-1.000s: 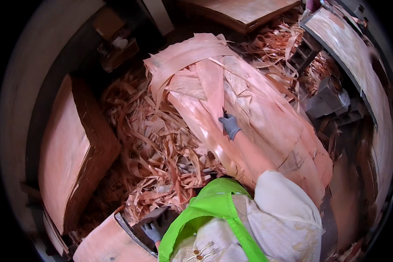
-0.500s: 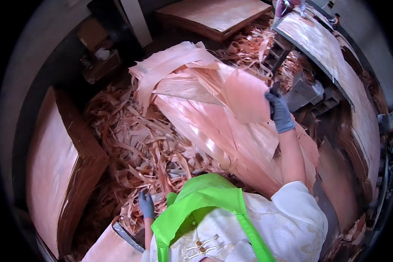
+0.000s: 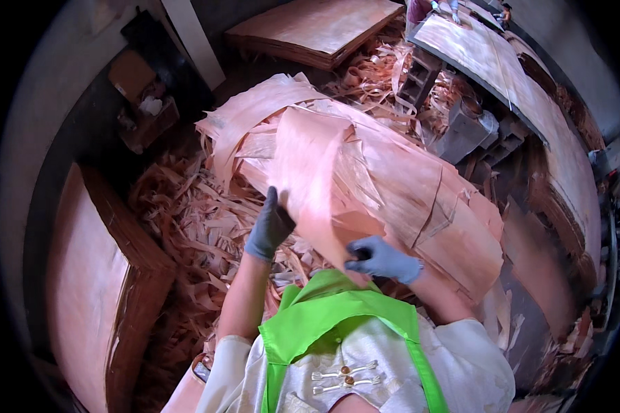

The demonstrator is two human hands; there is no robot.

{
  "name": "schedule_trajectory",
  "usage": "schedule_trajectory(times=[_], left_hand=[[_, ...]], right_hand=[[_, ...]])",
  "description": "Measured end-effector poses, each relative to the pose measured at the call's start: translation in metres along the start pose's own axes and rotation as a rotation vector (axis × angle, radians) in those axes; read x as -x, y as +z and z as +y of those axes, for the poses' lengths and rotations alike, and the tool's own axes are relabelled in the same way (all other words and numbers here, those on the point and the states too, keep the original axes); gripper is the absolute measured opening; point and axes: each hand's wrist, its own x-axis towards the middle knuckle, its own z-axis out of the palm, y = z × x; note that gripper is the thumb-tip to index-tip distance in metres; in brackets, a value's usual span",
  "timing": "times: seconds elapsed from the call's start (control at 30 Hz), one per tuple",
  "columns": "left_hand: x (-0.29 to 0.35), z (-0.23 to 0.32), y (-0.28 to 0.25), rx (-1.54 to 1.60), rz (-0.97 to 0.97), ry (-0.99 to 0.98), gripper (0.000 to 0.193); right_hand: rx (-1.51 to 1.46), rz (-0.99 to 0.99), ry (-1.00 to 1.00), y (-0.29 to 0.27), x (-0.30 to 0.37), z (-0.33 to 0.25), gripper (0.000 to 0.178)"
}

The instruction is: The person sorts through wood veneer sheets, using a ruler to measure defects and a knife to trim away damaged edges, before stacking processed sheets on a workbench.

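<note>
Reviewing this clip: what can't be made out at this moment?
Head view: the palm of the right hand and its hold on the veneer sheet, hidden by the hand's own back.
Head view: what lies beneath the veneer scraps, covered by them.
Head view: the co-worker, cut off by the top edge.
Head view: what the far figure does, too small.
</note>
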Motion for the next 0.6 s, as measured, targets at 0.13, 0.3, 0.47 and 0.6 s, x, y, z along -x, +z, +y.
schedule_trajectory(times=[0.13, 0.3, 0.47, 0.6], left_hand=[[0.011, 0.042, 0.027, -0.582, 0.295, 0.011, 0.031], [0.088, 0.125, 0.069, -0.954, 0.402, -0.016, 0.015], [0.154, 0.153, 0.108, -1.068, 0.562, -0.030, 0.019], [0.172, 0.151, 0.145, -1.170, 0.582, -0.106, 0.023]], right_hand=[[-0.041, 0.020, -0.162, 0.040, -0.031, 0.053, 0.035], [-0.408, -0.001, -0.045, 0.021, -0.047, 0.117, 0.028], [-1.039, 0.030, 0.404, -0.023, -0.091, 0.155, 0.048], [-1.258, -0.023, 0.555, -0.021, -0.163, 0.171, 0.068]])
